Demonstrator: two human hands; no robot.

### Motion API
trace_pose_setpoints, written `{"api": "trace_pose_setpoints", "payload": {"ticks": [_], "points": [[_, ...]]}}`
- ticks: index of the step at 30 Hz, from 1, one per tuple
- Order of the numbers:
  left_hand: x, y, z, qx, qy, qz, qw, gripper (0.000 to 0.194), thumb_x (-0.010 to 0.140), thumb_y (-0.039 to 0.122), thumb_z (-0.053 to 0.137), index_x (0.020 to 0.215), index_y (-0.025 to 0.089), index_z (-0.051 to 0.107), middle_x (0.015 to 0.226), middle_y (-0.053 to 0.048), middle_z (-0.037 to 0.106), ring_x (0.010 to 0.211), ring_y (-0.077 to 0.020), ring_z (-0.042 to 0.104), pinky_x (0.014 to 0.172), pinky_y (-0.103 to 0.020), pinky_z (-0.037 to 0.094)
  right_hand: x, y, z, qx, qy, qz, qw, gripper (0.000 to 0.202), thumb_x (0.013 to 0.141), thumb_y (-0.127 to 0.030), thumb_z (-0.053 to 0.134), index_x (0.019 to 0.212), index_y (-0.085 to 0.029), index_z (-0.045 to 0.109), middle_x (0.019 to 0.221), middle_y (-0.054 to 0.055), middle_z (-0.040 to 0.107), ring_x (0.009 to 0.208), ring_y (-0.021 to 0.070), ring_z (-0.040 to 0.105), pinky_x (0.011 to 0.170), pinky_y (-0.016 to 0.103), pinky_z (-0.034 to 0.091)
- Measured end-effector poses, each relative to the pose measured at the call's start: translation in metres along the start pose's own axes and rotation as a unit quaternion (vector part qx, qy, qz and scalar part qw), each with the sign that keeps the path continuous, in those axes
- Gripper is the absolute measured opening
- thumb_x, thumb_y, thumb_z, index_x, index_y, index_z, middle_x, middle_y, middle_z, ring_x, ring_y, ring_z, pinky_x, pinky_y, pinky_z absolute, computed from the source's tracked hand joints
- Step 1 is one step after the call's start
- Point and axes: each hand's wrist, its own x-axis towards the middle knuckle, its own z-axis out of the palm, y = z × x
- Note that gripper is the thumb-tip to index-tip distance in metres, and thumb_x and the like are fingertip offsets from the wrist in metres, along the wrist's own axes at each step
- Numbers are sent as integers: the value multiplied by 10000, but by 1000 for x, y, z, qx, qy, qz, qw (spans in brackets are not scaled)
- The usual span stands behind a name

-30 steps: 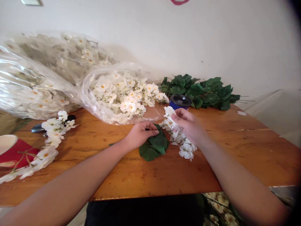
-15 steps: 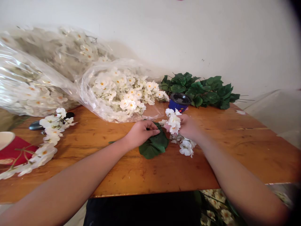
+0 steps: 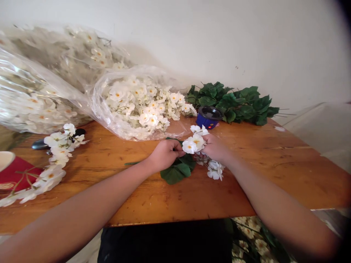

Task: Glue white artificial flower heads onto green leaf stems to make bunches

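Note:
My left hand (image 3: 167, 154) pinches a dark green leaf stem (image 3: 176, 173) above the middle of the table; broad leaves spread below the fingers and a thin green stem reaches out to the left. Close on its right, my right hand (image 3: 215, 148) is closed on a spray of white flowers (image 3: 193, 143). Some blossoms lie over the leaves, others hang below the hand. The white spray hides part of my right fingers. Behind my right hand stands a blue pot (image 3: 208, 118) with a black inside.
Clear plastic bags (image 3: 95, 120) of white flowers fill the back left. Green leaf bunches (image 3: 241, 106) lie at the back right. At the left are a red cup (image 3: 19, 173), a flower spray (image 3: 56, 157) and a dark-handled tool (image 3: 40, 144). More flowers (image 3: 253, 233) show below the table (image 3: 164, 208).
My right hand has moved slightly left with the white spray, whose upper blossoms now lie closer to my left fingers and over the leaves. My left hand keeps its pinch.

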Motion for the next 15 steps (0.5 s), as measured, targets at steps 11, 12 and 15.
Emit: {"api": "trace_pose_setpoints", "payload": {"ticks": [11,12,15], "points": [[0,-4,2,27,-2,22,999,110,730,196,621,638,157,575,614,28,548,579,-114,461,568,-239,349,-3,-5,9,-14,11,1,1000,228,682,-356,683,751,-143,638,617,-10,574,549,120,481,528,238,358],[0,-4,2,25,1,25,999,113,728,192,623,633,156,574,614,27,551,578,-114,463,568,-239,351,-3,-6,10,-13,13,0,1000,231,683,-357,684,755,-142,639,621,-8,578,551,120,483,532,239,361],[1,-6,2,17,9,31,999,120,721,192,631,622,151,575,629,16,568,598,-120,479,570,-238,356,-3,-9,12,-27,19,-8,999,217,695,-347,675,753,-141,641,644,-1,598,569,122,494,561,244,378]]}}
